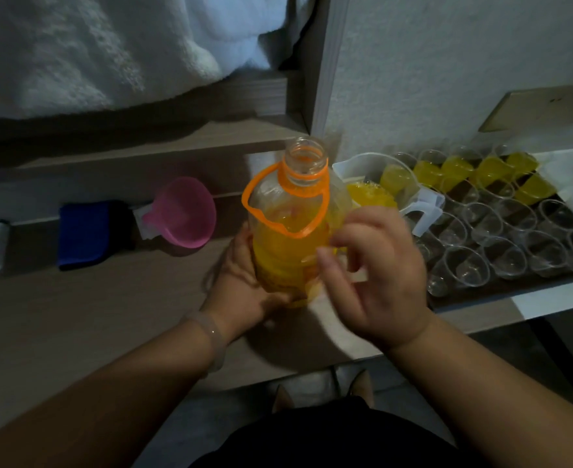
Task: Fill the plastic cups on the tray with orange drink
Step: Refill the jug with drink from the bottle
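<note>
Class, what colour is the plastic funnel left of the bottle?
The plastic funnel is pink; head view.

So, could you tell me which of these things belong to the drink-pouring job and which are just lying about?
For the job: bottle held in the left hand, jug, cups, tray.
Lying about: pink funnel, blue cloth, white blanket.

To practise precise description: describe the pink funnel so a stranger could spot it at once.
Start at the wooden desk. Left of the open orange-drink bottle, right of a blue cloth, lies the funnel on its side. It alone is pink.
</note>
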